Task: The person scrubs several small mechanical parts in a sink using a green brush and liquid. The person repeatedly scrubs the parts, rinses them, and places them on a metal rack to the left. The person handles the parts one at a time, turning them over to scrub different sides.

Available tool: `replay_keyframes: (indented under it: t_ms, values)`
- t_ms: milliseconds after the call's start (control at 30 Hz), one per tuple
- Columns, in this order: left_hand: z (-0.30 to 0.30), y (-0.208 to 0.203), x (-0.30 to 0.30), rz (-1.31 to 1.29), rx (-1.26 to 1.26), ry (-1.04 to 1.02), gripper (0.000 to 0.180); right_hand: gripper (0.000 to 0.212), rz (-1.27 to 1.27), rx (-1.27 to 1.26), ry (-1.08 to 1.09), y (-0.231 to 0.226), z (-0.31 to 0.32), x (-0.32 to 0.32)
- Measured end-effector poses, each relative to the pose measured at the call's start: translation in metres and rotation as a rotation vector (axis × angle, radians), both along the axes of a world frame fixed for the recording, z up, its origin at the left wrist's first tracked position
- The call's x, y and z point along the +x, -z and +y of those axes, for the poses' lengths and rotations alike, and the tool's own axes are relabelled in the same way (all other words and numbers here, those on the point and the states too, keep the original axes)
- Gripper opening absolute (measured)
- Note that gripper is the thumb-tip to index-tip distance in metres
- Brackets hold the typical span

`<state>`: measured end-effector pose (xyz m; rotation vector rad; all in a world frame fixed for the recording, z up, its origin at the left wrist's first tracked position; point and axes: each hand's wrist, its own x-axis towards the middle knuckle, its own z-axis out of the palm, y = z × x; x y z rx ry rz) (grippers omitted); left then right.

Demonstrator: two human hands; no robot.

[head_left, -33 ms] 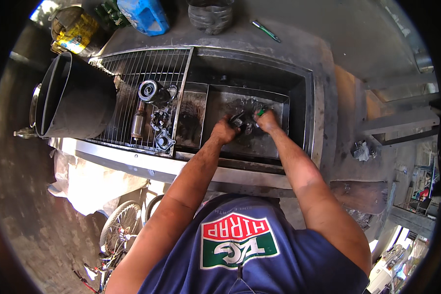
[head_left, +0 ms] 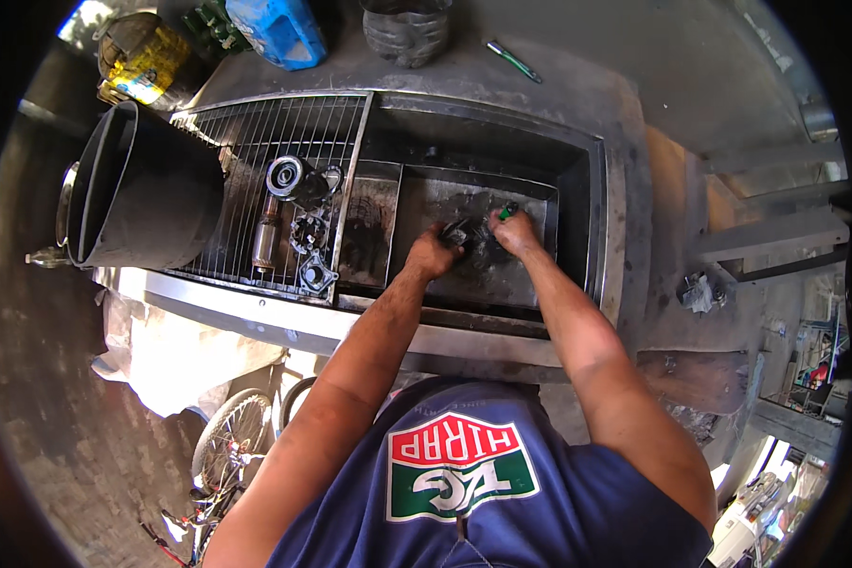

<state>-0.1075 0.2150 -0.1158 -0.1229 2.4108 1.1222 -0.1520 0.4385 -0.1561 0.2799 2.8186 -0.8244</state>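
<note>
Both my hands are down in a dark metal wash basin [head_left: 577, 180] set into a bench. My left hand [head_left: 433, 254] grips a small dark greasy metal part [head_left: 464, 230] over the basin's wet floor. My right hand [head_left: 519, 235] is closed on a green-handled tool [head_left: 507, 210], whose working end meets the part and is hidden between my hands. The two hands almost touch. My forearms reach in from the lower edge, above my blue shirt.
A wire rack [head_left: 284, 128] on the left of the basin carries a round metal part [head_left: 284, 177], a cylinder [head_left: 264, 244] and other pieces. A black bucket [head_left: 137, 194] stands at the left. A blue canister [head_left: 279, 28], yellow can [head_left: 142, 66] and green screwdriver [head_left: 513, 60] lie behind. A bicycle [head_left: 227, 445] is below.
</note>
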Motion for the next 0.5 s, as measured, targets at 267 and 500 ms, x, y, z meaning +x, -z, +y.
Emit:
replay_keyframes:
  t_ms: [267, 500]
  values:
    - [0.0, 0.014, -0.016, 0.028, 0.0, 0.042, 0.09, 0.021, 0.038, -0.31, -0.23, -0.079, -0.041, 0.004]
    - [0.001, 0.015, -0.016, -0.028, -0.045, 0.059, 0.081, 0.019, 0.07, -0.386, -0.352, -0.079, -0.033, -0.002]
